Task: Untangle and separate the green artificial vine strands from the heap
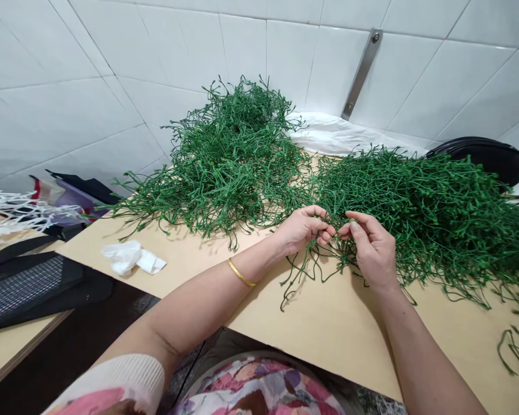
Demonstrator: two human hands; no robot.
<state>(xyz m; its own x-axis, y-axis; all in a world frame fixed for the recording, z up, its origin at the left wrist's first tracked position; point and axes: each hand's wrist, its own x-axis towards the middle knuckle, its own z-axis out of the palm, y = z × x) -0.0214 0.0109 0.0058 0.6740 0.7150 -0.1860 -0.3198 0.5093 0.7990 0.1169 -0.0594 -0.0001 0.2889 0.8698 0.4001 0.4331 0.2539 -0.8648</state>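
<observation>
Nearest, the left hand (303,229) and right hand (369,246) sit close together at the edge of a tangled mass of thin green sprigs (419,219), fingers curled and pinched on a few strands, fingertips almost meeting; loose stems (303,282) trail onto the tan board (328,340). The sprigs look light, springy and apt to snag, probably plastic, so best taken by a main stem rather than the fine tips. Farther off, a second heap of sprigs (225,155) lies on the board, a crumpled white tissue (125,256) lies near its edge, and a white tiled wall (69,115) rises behind.
</observation>
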